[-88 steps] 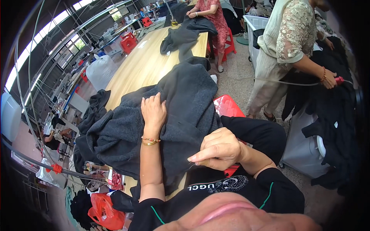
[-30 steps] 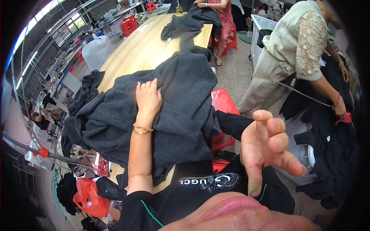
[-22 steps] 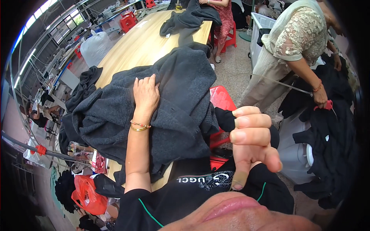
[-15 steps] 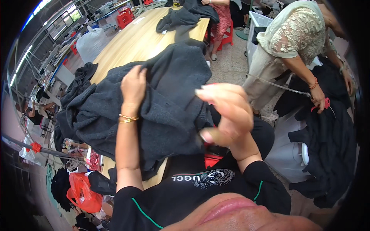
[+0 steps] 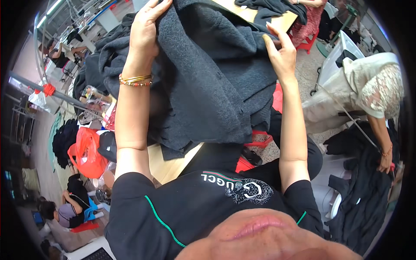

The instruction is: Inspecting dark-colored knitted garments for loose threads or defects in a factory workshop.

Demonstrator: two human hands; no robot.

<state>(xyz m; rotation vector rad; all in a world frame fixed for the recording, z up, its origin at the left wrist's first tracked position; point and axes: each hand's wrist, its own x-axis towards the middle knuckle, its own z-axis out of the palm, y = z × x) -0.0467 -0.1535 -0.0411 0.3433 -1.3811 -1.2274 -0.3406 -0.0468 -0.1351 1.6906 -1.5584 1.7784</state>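
Observation:
A dark grey knit garment (image 5: 208, 82) is lifted in front of me, its cloth hanging in broad folds over the near end of the wooden table (image 5: 177, 164). My left hand (image 5: 145, 37) grips its upper left edge, fingers closed on the cloth. At the upper right, my right hand (image 5: 282, 56) has thumb and fingers on the garment's other side; the cloth partly hides the fingertips. More dark knit cloth (image 5: 104, 56) is heaped left of my left forearm.
At right a person in a lace top (image 5: 377, 86) bends over dark garments (image 5: 364, 182). A metal pole (image 5: 65, 97) with red ties crosses at left, above a red plastic bag (image 5: 89, 151). Red stools (image 5: 260, 138) and a white bin (image 5: 342, 54) stand beyond my right arm.
My right hand has moved from above my lap up and forward to the garment. My left hand has moved forward, raising the cloth. My view has shifted, and the person at right bends lower.

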